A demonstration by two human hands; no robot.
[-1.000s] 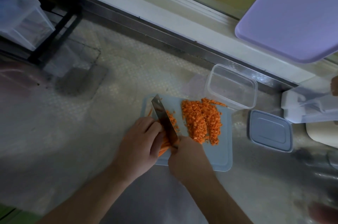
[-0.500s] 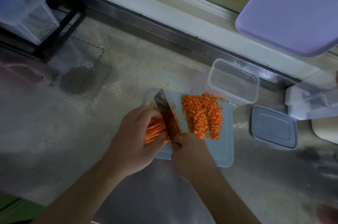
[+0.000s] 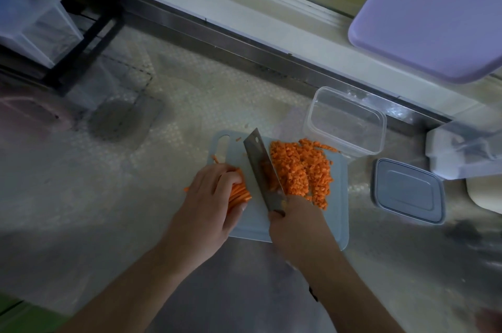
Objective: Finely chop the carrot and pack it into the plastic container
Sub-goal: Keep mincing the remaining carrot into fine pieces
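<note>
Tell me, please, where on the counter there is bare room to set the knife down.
Bare counter lies left of the pale blue cutting board, toward the round drain. Right of the board is crowded: clear plastic container, grey lid, white box.

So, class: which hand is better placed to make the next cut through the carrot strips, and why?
Right. The right hand grips the knife, its blade beside the carrot strips; the left hand holds those strips on the cutting board.
</note>
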